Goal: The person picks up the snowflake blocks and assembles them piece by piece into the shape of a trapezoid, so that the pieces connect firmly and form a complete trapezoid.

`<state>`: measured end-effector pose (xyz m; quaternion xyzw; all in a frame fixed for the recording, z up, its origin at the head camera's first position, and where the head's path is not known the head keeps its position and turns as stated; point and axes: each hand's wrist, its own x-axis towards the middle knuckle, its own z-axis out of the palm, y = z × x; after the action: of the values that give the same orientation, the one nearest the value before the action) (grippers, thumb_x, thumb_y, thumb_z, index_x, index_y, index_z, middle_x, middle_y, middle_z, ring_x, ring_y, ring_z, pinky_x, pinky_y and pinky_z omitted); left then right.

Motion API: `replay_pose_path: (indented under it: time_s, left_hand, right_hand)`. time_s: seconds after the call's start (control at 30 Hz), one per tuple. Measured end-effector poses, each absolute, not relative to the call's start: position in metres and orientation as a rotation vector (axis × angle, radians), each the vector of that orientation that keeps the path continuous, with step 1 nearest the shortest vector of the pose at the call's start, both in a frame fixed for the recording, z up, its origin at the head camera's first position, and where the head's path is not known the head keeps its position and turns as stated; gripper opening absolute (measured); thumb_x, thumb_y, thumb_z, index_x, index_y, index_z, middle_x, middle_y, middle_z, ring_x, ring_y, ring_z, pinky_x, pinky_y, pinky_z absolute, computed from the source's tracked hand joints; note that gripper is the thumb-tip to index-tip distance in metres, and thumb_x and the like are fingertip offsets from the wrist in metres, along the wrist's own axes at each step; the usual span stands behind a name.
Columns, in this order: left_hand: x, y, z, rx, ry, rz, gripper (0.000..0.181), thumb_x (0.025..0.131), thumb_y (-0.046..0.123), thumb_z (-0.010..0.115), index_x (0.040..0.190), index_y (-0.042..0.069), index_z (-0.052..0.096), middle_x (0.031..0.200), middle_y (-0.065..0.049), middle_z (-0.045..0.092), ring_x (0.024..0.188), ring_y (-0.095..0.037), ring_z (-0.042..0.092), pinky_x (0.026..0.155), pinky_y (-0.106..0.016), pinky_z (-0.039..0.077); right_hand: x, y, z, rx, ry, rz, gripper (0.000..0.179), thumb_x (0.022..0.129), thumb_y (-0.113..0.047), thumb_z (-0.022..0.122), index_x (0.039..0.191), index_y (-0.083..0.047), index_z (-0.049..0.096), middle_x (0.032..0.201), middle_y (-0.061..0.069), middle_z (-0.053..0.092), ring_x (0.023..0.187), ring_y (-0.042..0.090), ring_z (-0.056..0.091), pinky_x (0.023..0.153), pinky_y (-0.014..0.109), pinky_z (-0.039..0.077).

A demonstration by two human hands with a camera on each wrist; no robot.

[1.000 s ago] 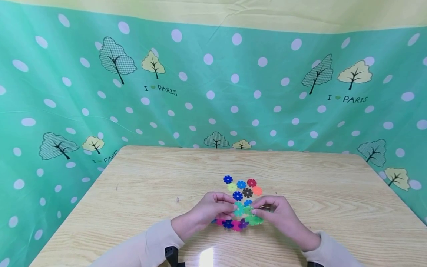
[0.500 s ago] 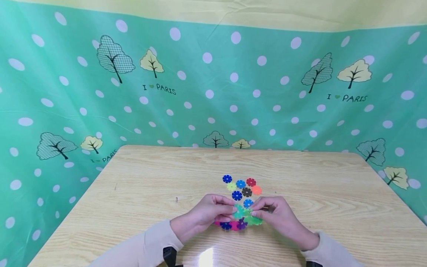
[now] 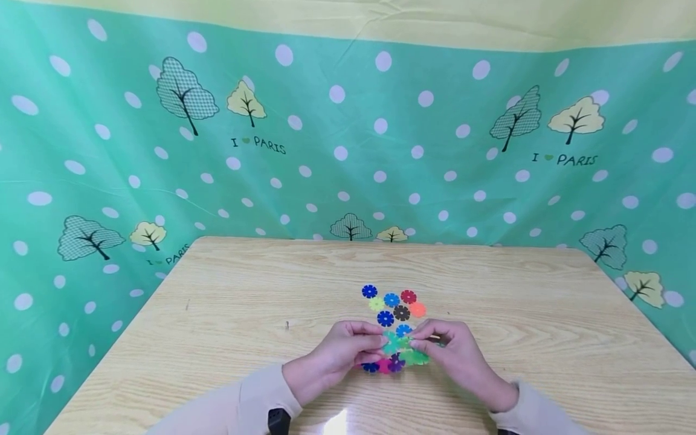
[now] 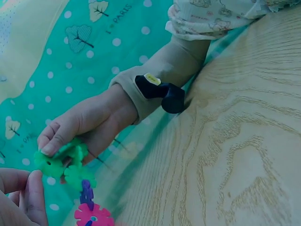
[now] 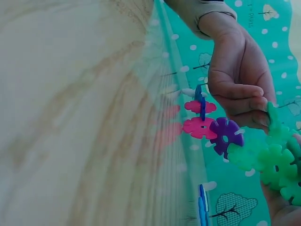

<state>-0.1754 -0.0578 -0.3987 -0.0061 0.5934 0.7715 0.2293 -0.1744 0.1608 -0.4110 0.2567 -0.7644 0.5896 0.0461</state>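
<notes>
Slotted plastic flower discs are joined in a chain between both hands. My left hand (image 3: 345, 350) pinches a teal disc (image 3: 390, 343) between thumb and fingers; in the left wrist view my left fingers (image 4: 35, 195) show at the lower left. My right hand (image 3: 459, 350) pinches a green disc (image 3: 405, 343) touching the teal one, and in the left wrist view the thumb presses on it. Below hang more green discs (image 3: 415, 357), a purple disc (image 5: 226, 137), pink discs (image 5: 199, 127) and a dark blue disc (image 3: 371, 367). Fingers hide part of the joint.
Beyond the hands, loose discs lie on the wooden table (image 3: 244, 290): dark blue (image 3: 385, 318), light blue (image 3: 391, 299), yellow (image 3: 376, 304), red (image 3: 408, 296), black (image 3: 401, 313), orange (image 3: 417, 309). A green dotted curtain (image 3: 304, 145) hangs behind the table.
Both hands stay close together with the discs, shifting only slightly. The chain's left end has become more hidden behind the left hand. The loose discs have not moved on the table.
</notes>
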Motion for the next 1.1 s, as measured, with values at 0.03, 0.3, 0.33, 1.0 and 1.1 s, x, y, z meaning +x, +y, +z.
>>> replay_pose_path:
  time_s: [0.03, 0.3, 0.33, 1.0, 1.1]
  left_hand:
    - [-0.176, -0.058, -0.398, -0.019, 1.633, 2.122, 0.017, 0.082, -0.004, 0.064, 0.099, -0.003, 0.065, 0.081, -0.006, 0.069, 0.064, -0.009, 0.065, 0.065, -0.02, 0.056]
    - [-0.179, -0.058, -0.395, -0.003, 1.649, 2.071, 0.022, 0.082, -0.004, 0.064, 0.103, -0.005, 0.064, 0.08, -0.007, 0.069, 0.064, -0.01, 0.065, 0.065, -0.021, 0.056]
    - [-0.179, -0.058, -0.394, -0.003, 1.647, 2.066, 0.022, 0.082, -0.004, 0.064, 0.104, -0.005, 0.064, 0.079, -0.007, 0.069, 0.064, -0.01, 0.065, 0.065, -0.021, 0.056]
    - [-0.188, -0.069, -0.387, 0.26, 1.904, 1.834, 0.027, 0.079, 0.004, 0.074, 0.105, -0.002, 0.069, 0.089, -0.013, 0.072, 0.081, -0.02, 0.07, 0.078, -0.033, 0.056]
    - [-0.187, -0.068, -0.388, 0.273, 1.931, 1.827, 0.027, 0.078, 0.006, 0.075, 0.103, -0.001, 0.069, 0.088, -0.012, 0.071, 0.081, -0.02, 0.07, 0.078, -0.033, 0.056]
  right_hand:
    - [-0.175, 0.161, -0.411, 0.782, -2.334, 1.798, 0.004, 0.082, -0.003, 0.07, 0.083, -0.007, 0.071, 0.083, 0.005, 0.071, 0.076, 0.013, 0.065, 0.066, 0.029, 0.055]
    - [-0.174, 0.16, -0.411, 0.802, -2.313, 1.798, 0.005, 0.081, -0.001, 0.07, 0.082, -0.005, 0.07, 0.083, 0.005, 0.07, 0.076, 0.011, 0.065, 0.066, 0.029, 0.055]
    - [-0.174, 0.16, -0.41, 0.802, -2.31, 1.8, 0.004, 0.081, -0.001, 0.07, 0.082, -0.005, 0.07, 0.083, 0.006, 0.07, 0.076, 0.011, 0.065, 0.065, 0.029, 0.055]
    - [-0.183, 0.167, -0.408, 0.804, -2.423, 1.818, 0.005, 0.083, -0.003, 0.068, 0.087, -0.006, 0.07, 0.087, 0.004, 0.071, 0.081, 0.007, 0.064, 0.071, 0.028, 0.054]
    - [-0.183, 0.166, -0.408, 0.749, -2.492, 1.782, 0.009, 0.084, -0.011, 0.069, 0.092, -0.007, 0.07, 0.09, 0.001, 0.071, 0.083, 0.009, 0.064, 0.075, 0.027, 0.052]
